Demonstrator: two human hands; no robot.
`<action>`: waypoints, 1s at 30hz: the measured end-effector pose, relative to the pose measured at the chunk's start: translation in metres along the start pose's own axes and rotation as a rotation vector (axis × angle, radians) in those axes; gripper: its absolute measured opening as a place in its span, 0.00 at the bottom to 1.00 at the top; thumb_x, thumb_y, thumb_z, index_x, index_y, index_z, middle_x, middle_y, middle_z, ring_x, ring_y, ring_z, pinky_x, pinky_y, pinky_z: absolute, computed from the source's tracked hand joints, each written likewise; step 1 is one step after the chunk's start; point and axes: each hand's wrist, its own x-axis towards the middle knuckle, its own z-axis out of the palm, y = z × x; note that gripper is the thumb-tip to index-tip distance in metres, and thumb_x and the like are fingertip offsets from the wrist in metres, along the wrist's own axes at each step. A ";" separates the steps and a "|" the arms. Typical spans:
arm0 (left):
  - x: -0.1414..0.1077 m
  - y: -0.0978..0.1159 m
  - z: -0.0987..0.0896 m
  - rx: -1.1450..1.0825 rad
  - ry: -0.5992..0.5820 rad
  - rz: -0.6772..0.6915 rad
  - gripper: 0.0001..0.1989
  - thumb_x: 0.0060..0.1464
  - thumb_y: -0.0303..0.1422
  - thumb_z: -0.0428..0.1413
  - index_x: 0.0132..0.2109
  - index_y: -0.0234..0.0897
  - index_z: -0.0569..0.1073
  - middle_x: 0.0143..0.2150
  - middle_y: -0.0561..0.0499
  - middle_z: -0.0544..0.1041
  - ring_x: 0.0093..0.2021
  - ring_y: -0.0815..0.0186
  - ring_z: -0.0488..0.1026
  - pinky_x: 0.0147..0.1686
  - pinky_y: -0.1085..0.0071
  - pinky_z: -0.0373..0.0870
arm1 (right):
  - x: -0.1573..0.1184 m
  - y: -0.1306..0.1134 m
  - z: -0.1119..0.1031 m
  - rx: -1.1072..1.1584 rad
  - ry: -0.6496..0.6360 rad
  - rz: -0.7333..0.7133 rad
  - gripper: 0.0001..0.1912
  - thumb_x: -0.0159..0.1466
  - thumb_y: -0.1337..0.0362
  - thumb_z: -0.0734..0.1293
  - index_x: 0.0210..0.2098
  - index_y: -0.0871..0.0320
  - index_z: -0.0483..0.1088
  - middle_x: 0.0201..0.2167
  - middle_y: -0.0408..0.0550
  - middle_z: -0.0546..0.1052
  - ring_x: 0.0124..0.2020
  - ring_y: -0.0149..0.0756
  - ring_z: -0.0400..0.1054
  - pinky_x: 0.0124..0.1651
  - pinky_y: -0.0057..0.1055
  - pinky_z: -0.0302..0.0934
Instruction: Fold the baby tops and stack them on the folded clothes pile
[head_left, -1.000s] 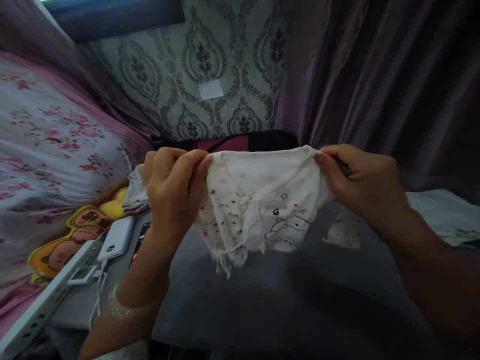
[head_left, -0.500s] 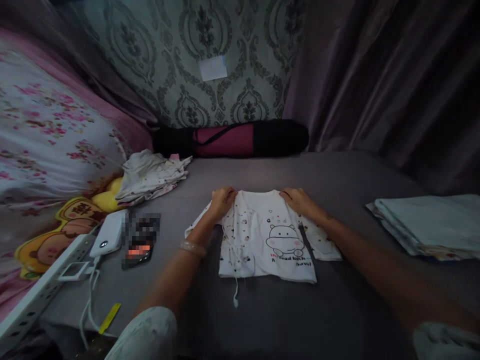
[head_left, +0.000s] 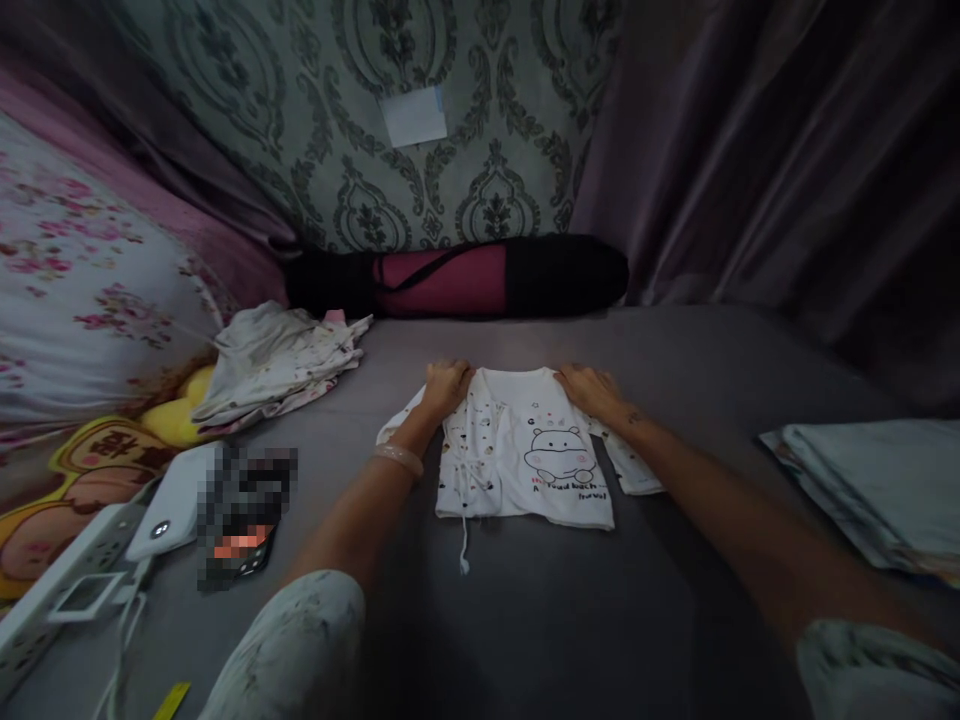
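A small white baby shirt (head_left: 559, 465) with a hippo drawing, a dotted left panel and a hanging tie string lies spread face up on the grey bed surface (head_left: 525, 620). At its left shoulder, my left hand (head_left: 448, 386) has its fingers closed on the fabric. My right hand (head_left: 589, 390) pinches the right shoulder beside the neckline. Both sleeves lie outward, partly hidden under my forearms.
A crumpled pile of light clothes (head_left: 281, 360) lies at the left, near a power bank (head_left: 171, 500) and a partly blurred phone (head_left: 251, 565). Folded cloths (head_left: 870, 485) sit at the right. A black and pink roll bag (head_left: 450, 280) lies along the wall.
The view has shifted, so the side items sit further outward. Both hands remain at the shirt's shoulders, and the shirt appears slightly higher in view.
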 end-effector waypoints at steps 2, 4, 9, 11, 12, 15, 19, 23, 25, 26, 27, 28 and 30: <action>0.009 -0.001 0.000 0.029 0.019 0.026 0.19 0.65 0.39 0.40 0.43 0.37 0.72 0.43 0.41 0.74 0.48 0.55 0.67 0.47 0.60 0.54 | 0.010 0.003 0.001 -0.003 0.004 0.008 0.23 0.73 0.56 0.48 0.52 0.60 0.67 0.48 0.59 0.74 0.47 0.46 0.70 0.46 0.36 0.60; 0.019 -0.003 0.000 0.051 0.033 0.032 0.19 0.65 0.39 0.39 0.43 0.37 0.72 0.44 0.41 0.74 0.48 0.55 0.66 0.47 0.60 0.54 | 0.021 0.007 0.002 0.000 0.009 0.012 0.23 0.72 0.56 0.48 0.52 0.61 0.67 0.48 0.60 0.74 0.47 0.46 0.70 0.47 0.37 0.60; 0.035 -0.005 0.000 0.062 0.019 -0.009 0.17 0.64 0.39 0.41 0.45 0.37 0.71 0.47 0.39 0.73 0.51 0.53 0.66 0.49 0.58 0.54 | 0.036 0.014 0.000 0.028 0.033 0.058 0.22 0.72 0.55 0.51 0.49 0.61 0.69 0.48 0.60 0.74 0.49 0.46 0.69 0.48 0.37 0.60; 0.034 -0.005 0.001 0.059 0.039 -0.026 0.16 0.63 0.36 0.43 0.50 0.36 0.69 0.50 0.38 0.73 0.53 0.53 0.66 0.51 0.57 0.54 | 0.032 0.012 0.000 0.018 0.082 0.091 0.21 0.71 0.59 0.51 0.49 0.63 0.69 0.49 0.62 0.73 0.51 0.47 0.67 0.51 0.39 0.58; 0.031 -0.005 0.002 0.052 0.054 -0.025 0.17 0.63 0.35 0.43 0.53 0.35 0.67 0.52 0.38 0.73 0.54 0.53 0.66 0.52 0.56 0.54 | 0.028 0.010 0.001 0.012 0.118 0.082 0.21 0.71 0.61 0.50 0.50 0.64 0.69 0.50 0.63 0.73 0.52 0.48 0.66 0.53 0.40 0.57; 0.018 -0.003 0.008 -0.011 0.016 0.047 0.20 0.64 0.35 0.40 0.59 0.33 0.62 0.55 0.38 0.72 0.56 0.56 0.67 0.55 0.59 0.56 | 0.014 -0.004 0.009 0.051 0.172 -0.063 0.24 0.71 0.63 0.48 0.56 0.67 0.65 0.59 0.64 0.66 0.61 0.48 0.57 0.62 0.42 0.49; 0.006 0.003 0.023 -0.023 -0.128 0.076 0.25 0.65 0.39 0.39 0.62 0.29 0.60 0.65 0.35 0.62 0.65 0.55 0.58 0.62 0.58 0.54 | 0.009 -0.021 0.025 0.187 0.009 -0.131 0.33 0.70 0.53 0.48 0.67 0.68 0.51 0.69 0.59 0.49 0.69 0.46 0.39 0.68 0.43 0.35; 0.007 0.007 0.027 -0.003 -0.170 0.028 0.27 0.64 0.40 0.40 0.64 0.28 0.59 0.68 0.35 0.55 0.69 0.53 0.50 0.65 0.54 0.48 | 0.018 -0.012 0.021 0.422 -0.072 -0.080 0.31 0.70 0.53 0.47 0.67 0.63 0.52 0.69 0.53 0.49 0.69 0.42 0.40 0.69 0.41 0.35; 0.004 0.004 0.020 -0.082 -0.140 0.007 0.27 0.64 0.40 0.40 0.63 0.27 0.60 0.67 0.35 0.59 0.67 0.55 0.54 0.64 0.57 0.51 | 0.016 0.006 0.011 0.596 0.024 -0.026 0.28 0.71 0.55 0.46 0.64 0.60 0.58 0.65 0.52 0.59 0.66 0.39 0.52 0.65 0.36 0.47; 0.001 0.001 0.015 -0.135 -0.094 -0.017 0.26 0.64 0.39 0.39 0.62 0.28 0.61 0.65 0.36 0.62 0.66 0.56 0.57 0.63 0.59 0.54 | 0.011 0.017 0.005 0.659 0.096 0.029 0.27 0.71 0.57 0.47 0.62 0.60 0.61 0.62 0.53 0.65 0.62 0.38 0.59 0.62 0.35 0.53; -0.005 -0.003 0.009 -0.184 -0.029 -0.054 0.25 0.64 0.39 0.39 0.62 0.30 0.62 0.64 0.37 0.65 0.64 0.57 0.60 0.62 0.60 0.57 | 0.003 0.029 -0.002 0.684 0.159 0.108 0.25 0.70 0.58 0.49 0.59 0.61 0.64 0.57 0.54 0.70 0.57 0.39 0.64 0.58 0.34 0.58; -0.012 -0.008 0.003 -0.219 0.045 -0.109 0.24 0.64 0.39 0.40 0.61 0.31 0.63 0.62 0.38 0.67 0.62 0.57 0.63 0.60 0.61 0.60 | -0.007 0.040 -0.008 0.671 0.186 0.203 0.22 0.69 0.59 0.52 0.55 0.62 0.67 0.52 0.55 0.74 0.52 0.40 0.68 0.53 0.33 0.61; -0.029 -0.020 -0.008 -0.227 0.150 -0.267 0.23 0.63 0.39 0.43 0.60 0.33 0.65 0.57 0.38 0.72 0.58 0.55 0.68 0.56 0.60 0.64 | -0.031 0.056 -0.017 0.593 0.123 0.341 0.17 0.67 0.59 0.58 0.46 0.62 0.72 0.41 0.56 0.78 0.41 0.40 0.72 0.42 0.31 0.64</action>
